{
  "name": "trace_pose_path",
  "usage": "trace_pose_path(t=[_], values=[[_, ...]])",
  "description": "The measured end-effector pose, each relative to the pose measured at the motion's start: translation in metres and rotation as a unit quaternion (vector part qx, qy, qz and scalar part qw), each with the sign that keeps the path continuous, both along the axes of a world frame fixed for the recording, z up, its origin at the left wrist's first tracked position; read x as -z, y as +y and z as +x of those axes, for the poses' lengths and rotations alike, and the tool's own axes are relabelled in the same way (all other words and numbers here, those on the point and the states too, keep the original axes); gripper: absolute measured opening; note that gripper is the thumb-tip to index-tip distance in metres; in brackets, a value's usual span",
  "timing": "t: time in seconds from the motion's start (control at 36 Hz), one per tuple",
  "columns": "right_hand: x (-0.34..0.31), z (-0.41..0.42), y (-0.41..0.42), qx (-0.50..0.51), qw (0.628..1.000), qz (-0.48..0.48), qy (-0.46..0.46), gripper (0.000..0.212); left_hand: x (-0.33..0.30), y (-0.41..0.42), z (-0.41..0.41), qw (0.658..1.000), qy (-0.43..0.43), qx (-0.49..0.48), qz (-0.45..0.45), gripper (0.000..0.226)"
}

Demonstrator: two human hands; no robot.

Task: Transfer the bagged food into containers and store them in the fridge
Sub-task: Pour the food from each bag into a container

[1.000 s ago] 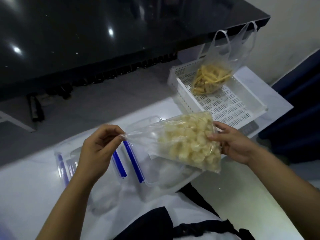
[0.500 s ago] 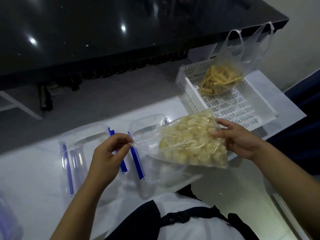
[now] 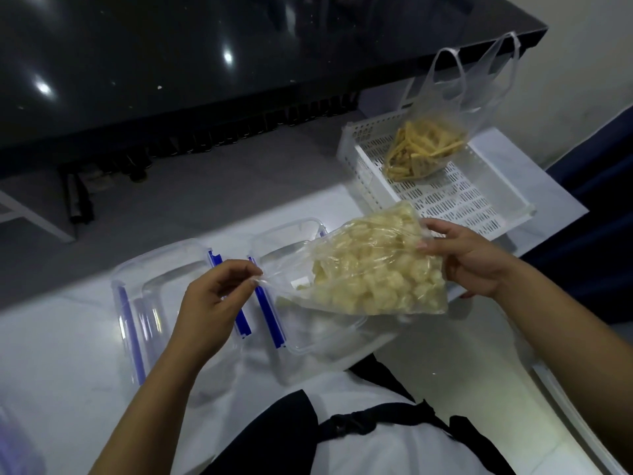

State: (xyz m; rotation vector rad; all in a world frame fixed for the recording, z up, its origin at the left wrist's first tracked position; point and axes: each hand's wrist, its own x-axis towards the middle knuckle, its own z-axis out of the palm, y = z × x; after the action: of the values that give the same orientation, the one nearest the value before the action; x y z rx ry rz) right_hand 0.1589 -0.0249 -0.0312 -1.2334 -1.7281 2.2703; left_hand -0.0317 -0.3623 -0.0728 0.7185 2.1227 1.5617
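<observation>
White bench (image 3: pixel 61 341), dark glossy counter behind. Left hand (image 3: pixel 209 303) pinches mouth of food bag (image 3: pixel 373 272); right hand (image 3: pixel 469 262) grips bottom, bag held over open container (image 3: pixel 308 337). Risk: tilt off-centre, pieces spill past rim onto bench.

Dim overall; ceiling lights glaring as white spots on the dark glossy counter (image 3: pixel 205 63). Blurring softly throughout, bending at the wide-angle edges, smearing out of focus at lower left.
</observation>
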Motion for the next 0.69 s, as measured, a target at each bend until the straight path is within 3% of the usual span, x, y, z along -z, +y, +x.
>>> trace_pose_path(t=[0.22, 0.39, 0.56, 0.69], values=[[-0.002, 0.002, -0.008, 0.01, 1.0, 0.01, -0.001, 0.055, 0.001, -0.002, 0.0, 1.0, 0.022, 0.009, -0.016, 0.026], [-0.013, -0.003, -0.007, -0.008, 1.0, 0.01, 0.021, 0.05, -0.005, -0.002, 0.004, 0.999, 0.035, -0.015, 0.024, 0.026], [-0.012, -0.009, -0.007, -0.016, 1.0, 0.02, -0.008, 0.059, 0.004, -0.001, 0.005, 0.996, 0.048, 0.027, -0.071, 0.03], [-0.01, -0.009, -0.011, -0.019, 0.999, 0.029, -0.041, 0.06, 0.01, -0.001, 0.009, 0.995, 0.055, 0.031, -0.074, 0.032]])
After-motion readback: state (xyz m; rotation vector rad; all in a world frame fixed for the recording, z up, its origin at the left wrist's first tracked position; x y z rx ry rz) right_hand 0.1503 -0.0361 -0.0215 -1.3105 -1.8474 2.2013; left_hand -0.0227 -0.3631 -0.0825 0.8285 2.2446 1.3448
